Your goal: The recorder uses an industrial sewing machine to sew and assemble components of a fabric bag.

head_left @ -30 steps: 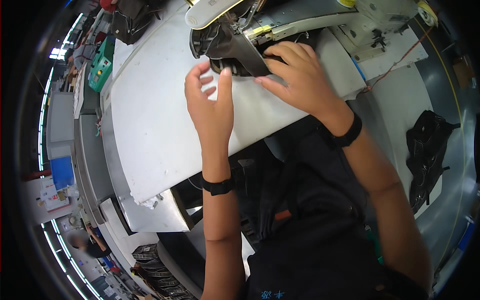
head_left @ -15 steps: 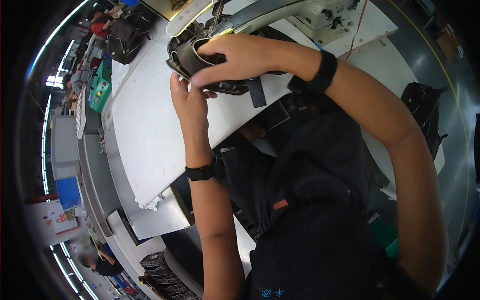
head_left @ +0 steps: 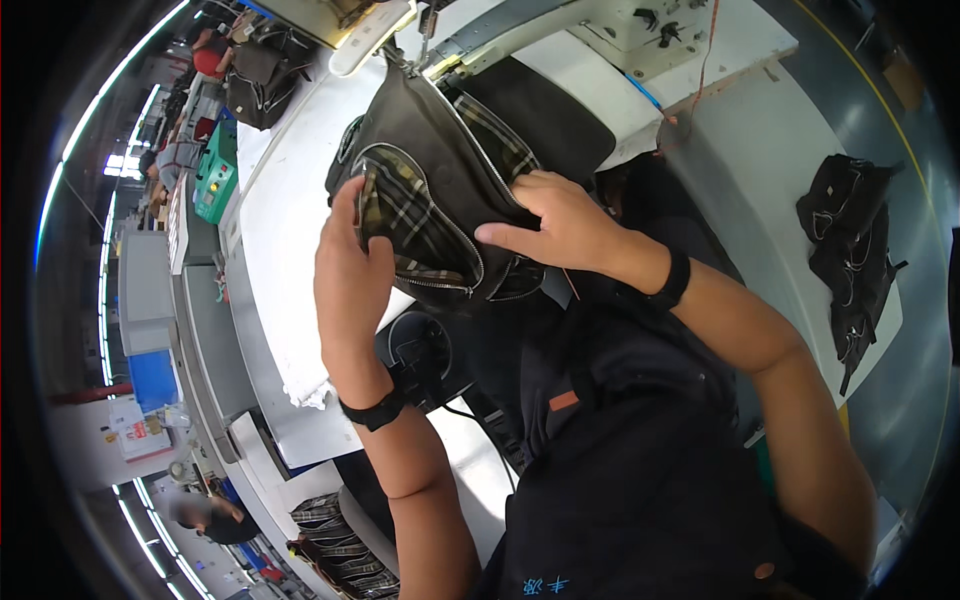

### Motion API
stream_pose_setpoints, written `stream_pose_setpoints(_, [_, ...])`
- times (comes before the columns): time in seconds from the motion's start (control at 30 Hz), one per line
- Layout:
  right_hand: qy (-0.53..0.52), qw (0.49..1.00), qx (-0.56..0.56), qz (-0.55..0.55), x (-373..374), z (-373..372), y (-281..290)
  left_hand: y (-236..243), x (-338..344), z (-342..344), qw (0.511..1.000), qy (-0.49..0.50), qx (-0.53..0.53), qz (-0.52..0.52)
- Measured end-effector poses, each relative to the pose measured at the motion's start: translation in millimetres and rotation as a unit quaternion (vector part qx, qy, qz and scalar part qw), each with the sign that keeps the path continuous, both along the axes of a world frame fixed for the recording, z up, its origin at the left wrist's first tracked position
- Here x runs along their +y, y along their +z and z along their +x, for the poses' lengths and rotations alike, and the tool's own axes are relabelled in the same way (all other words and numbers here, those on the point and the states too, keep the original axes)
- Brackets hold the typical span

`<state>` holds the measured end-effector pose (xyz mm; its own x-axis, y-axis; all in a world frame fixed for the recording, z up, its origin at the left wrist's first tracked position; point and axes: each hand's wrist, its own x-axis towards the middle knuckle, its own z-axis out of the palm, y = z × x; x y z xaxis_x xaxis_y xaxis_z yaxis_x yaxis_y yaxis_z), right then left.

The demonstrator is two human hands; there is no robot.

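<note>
A dark brown bag with open zips and a plaid lining lies spread at the near edge of the white sewing table, below the sewing machine head. My left hand pinches the left edge of the plaid-lined opening, fingertips partly inside it. On the bag's right side, my right hand is closed on the edge beside the long zip, its thumb lying over the dark panel. The bag's upper end reaches to just under the machine head.
More dark bag pieces rest on the white surface at right. Another dark bag sits at the far left, near a green box. Plaid pieces are stacked at lower left. People work in the left background.
The bag has come toward me from beside the machine and is spread wider, its plaid lining now showing. My right hand has left the small opening and moved right; my left hand has moved down.
</note>
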<state>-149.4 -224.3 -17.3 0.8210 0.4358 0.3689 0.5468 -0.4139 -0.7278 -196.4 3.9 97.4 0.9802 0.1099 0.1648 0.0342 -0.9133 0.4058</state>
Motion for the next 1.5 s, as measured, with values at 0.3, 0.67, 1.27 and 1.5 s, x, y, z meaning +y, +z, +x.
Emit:
stream_pose_setpoints(0.3, [-0.011,0.987,-0.081,0.138,-21,-3,-45,-35,-56,-13,0.972,-0.147,-0.176,0.055])
stream_pose_setpoints(0.67, [-0.027,0.987,-0.091,0.131,-35,-9,-58,-63,-49,-20,0.979,-0.15,-0.102,0.094])
stream_pose_setpoints(1.27, [-0.022,0.981,-0.097,0.166,-40,-11,-56,1,-78,57,0.906,-0.395,-0.032,0.15])
stream_pose_setpoints(1.5, [-0.045,0.983,-0.09,0.151,-23,16,-27,11,-43,51,0.979,-0.19,-0.047,0.064])
